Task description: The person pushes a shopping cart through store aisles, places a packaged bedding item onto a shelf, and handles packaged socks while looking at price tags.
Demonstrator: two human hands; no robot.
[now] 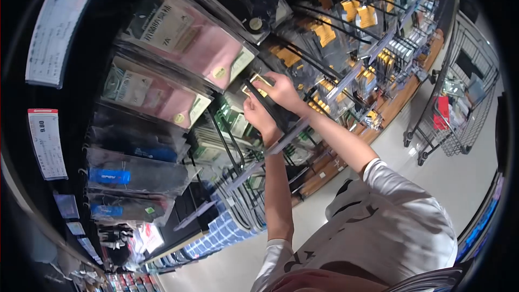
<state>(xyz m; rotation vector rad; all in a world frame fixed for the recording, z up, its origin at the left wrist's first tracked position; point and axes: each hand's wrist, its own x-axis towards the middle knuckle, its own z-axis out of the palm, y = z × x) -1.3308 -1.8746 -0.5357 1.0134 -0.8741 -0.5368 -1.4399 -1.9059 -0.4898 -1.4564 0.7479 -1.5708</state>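
Both hands are raised into the hanging racks of a shop shelf. They meet at a small yellow-edged packet (261,85) close to a dark display hook. My right hand (284,93) pinches its upper side with thumb and fingers. Just below, my left hand (258,116) has its fingers closed at the packet's lower edge. What is inside the packet is too small to make out. Pink garments in a clear bag (208,57) hang to the left of the hands. Green-and-white packs (233,120) hang beside my left hand.
Hooks with yellow-tagged packs (324,32) fill the rack to the right. Clear label strips (289,135) jut out near my forearms. Dark bagged goods (138,176) hang at lower left. A wire shopping cart (459,86) with goods stands on the floor at right.
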